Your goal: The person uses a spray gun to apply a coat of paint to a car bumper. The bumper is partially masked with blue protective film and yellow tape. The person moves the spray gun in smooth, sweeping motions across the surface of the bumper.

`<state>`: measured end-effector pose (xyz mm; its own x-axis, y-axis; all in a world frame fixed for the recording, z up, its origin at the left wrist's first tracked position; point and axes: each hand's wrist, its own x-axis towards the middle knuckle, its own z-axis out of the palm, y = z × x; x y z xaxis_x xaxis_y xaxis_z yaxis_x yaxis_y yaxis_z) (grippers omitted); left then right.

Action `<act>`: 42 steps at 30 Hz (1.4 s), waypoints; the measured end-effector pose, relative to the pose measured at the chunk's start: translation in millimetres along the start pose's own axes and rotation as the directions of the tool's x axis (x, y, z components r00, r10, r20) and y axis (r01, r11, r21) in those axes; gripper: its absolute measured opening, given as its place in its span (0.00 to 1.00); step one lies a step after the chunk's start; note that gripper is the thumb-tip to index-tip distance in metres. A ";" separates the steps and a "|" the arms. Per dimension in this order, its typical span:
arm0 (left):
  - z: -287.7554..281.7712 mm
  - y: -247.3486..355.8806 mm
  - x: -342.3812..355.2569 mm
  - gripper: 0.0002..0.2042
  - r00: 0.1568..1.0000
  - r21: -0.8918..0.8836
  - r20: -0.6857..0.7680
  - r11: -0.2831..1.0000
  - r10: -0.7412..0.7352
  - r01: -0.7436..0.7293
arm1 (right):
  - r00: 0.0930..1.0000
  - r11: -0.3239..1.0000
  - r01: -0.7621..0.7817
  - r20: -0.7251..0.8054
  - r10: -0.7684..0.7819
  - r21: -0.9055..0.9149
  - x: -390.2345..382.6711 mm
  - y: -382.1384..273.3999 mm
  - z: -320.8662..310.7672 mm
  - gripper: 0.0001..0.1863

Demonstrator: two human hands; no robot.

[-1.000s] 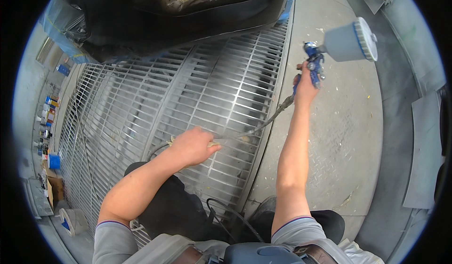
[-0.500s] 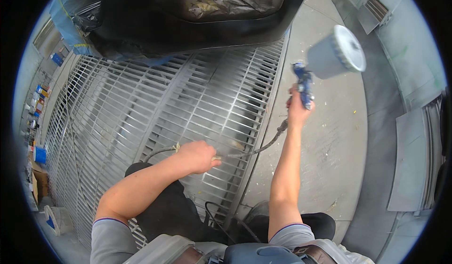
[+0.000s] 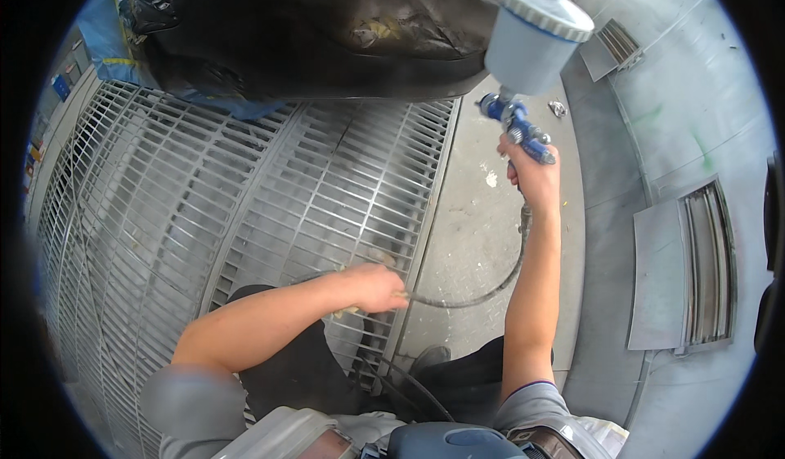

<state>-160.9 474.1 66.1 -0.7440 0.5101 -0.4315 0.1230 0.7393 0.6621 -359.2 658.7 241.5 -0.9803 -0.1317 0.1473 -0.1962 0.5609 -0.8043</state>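
My right hand (image 3: 534,174) is wrapped round a blue and silver spray gun (image 3: 517,122), raised at the right of centre below the edge of a dark, covered panel. A pale grey cup (image 3: 531,46) with a ridged lid stands upright on top of the gun. A dark hose (image 3: 458,302) hangs from the gun's handle and loops down to my left hand (image 3: 372,287), which is closed on it low at the centre, with a bit of pale tape or rag by the fingers. The black panel (image 3: 237,38) fills the top of the view, with crumpled masking on it.
A metal floor grate (image 3: 327,173) lies left and centre, beside a pale concrete strip (image 3: 441,230). The right wall (image 3: 695,99) has louvred vents (image 3: 707,271). Blue plastic sheeting (image 3: 106,29) hangs at the panel's left end; small containers line the far left edge.
The gun's cup has swung from lying sideways to upright as my right wrist turned. My left hand has shifted right and lower in the view, and more of the right wall shows.
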 end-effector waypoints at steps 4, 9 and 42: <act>-3.4 5.6 -8.4 0.23 0.996 -0.025 0.055 0.997 0.071 -0.070 | 0.997 1.000 -0.018 -0.072 0.018 -0.010 -3.3 -3.9 5.2 0.15; -2.8 -4.9 -8.0 0.24 0.991 0.055 -0.060 0.991 -0.117 0.120 | 0.831 0.894 0.375 -0.515 -0.208 0.243 -10.9 -30.3 6.8 0.12; -14.6 -43.5 -28.7 0.25 0.915 0.160 -0.101 0.901 -0.392 0.404 | 0.918 0.698 0.365 -0.363 -0.159 0.616 -27.7 -33.7 99.5 0.10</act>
<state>-154.5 420.8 58.7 -0.7946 0.1327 -0.5924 -0.0847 0.9421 0.3245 -323.1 562.1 207.3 -0.8770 0.0866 0.4727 -0.4806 -0.1601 -0.8622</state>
